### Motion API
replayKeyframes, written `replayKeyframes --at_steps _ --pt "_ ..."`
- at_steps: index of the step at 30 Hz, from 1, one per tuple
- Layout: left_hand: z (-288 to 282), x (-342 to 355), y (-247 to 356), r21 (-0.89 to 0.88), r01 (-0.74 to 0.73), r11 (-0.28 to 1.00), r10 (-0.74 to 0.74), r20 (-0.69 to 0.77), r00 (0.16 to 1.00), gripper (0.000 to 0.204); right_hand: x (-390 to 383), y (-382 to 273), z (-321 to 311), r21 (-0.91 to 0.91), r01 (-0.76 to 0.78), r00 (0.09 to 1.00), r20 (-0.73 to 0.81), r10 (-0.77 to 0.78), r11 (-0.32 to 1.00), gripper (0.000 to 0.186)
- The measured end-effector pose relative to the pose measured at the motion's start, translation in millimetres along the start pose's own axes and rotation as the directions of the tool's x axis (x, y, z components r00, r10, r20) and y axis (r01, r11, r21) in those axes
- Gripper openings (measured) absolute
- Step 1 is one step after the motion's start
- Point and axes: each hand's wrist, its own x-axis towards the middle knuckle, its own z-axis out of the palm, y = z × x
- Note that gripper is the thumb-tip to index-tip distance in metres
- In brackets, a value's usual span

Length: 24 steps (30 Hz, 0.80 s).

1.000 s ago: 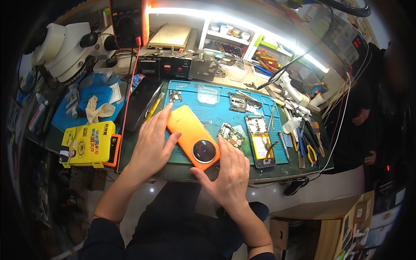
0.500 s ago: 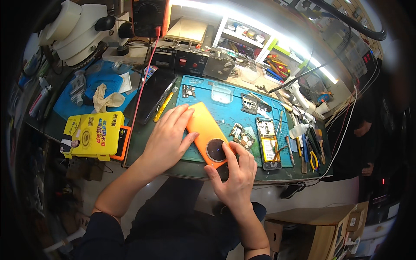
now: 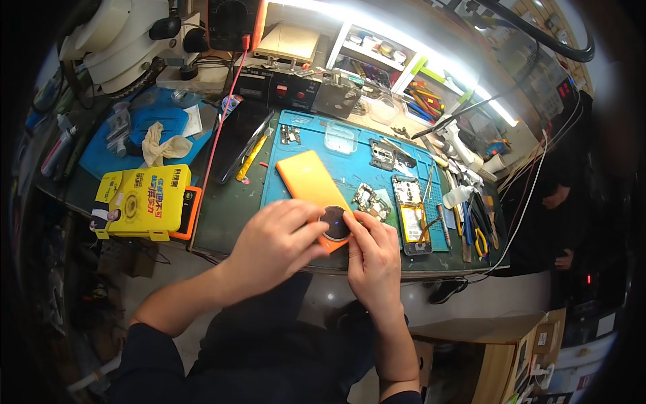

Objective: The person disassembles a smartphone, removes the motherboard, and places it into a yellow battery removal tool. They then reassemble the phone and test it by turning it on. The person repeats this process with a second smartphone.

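Note:
An orange smartphone [image 3: 308, 176], back side up, lies tilted over the blue work mat [image 3: 353, 165]. Its big round black camera ring [image 3: 334, 223] is at the end nearest me. My right hand [image 3: 375, 252] grips the phone's lower right edge, with fingertips on the rim of the ring. Over the left side of that ring, my left hand [image 3: 279, 239] has its fingers curled and drawn together. Whatever they pinch, if anything, is too small or hidden to make out. Beside the phone lie a loose circuit board [image 3: 371, 203] and an opened phone [image 3: 412, 215] with its battery exposed.
Left of the mat are a dark phone [image 3: 243, 145], a yellow tool [image 3: 250, 161] and a yellow box [image 3: 141, 202]. Pliers [image 3: 480, 242] and other hand tools crowd the right. A microscope [image 3: 121, 50] stands back left; a red cable [image 3: 225, 111] hangs nearby. Another person's hand [image 3: 564, 259] shows at right.
My left hand has left the phone's upper left edge and come down to the camera ring, its fingers now curled. My right hand stays at the phone's lower right.

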Motion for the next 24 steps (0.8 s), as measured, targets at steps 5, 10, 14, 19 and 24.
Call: replayKeyframes --at_steps 5,10,14,19,24 --pt "6.4 -1.6 5.8 0.048 0.015 0.999 -0.014 -0.027 1.000 0.049 0.0 1.3 -4.8 0.038 -0.016 0.999 0.035 0.015 0.999 0.043" --pt "11.8 -3.5 4.4 0.224 -0.105 0.969 0.114 -0.029 0.993 0.040 0.4 1.0 -8.4 0.179 -0.041 0.998 0.061 0.031 0.983 0.050" --pt "2.7 -1.8 2.1 0.352 -0.199 0.915 0.265 -0.152 0.952 0.036 2.4 -4.7 -1.0 0.340 -0.029 0.997 -0.063 0.053 0.940 0.052" --pt "-19.1 1.1 -4.9 0.108 -0.139 0.984 0.169 -0.353 0.920 0.038 30.9 -15.8 0.7 0.324 0.165 0.964 -0.253 -0.082 0.932 0.039" --pt "-37.9 2.0 -6.5 0.065 -0.124 0.990 0.140 -0.445 0.884 0.039 51.0 -35.5 -6.0 0.282 0.346 0.899 -0.372 -0.230 0.895 0.033"
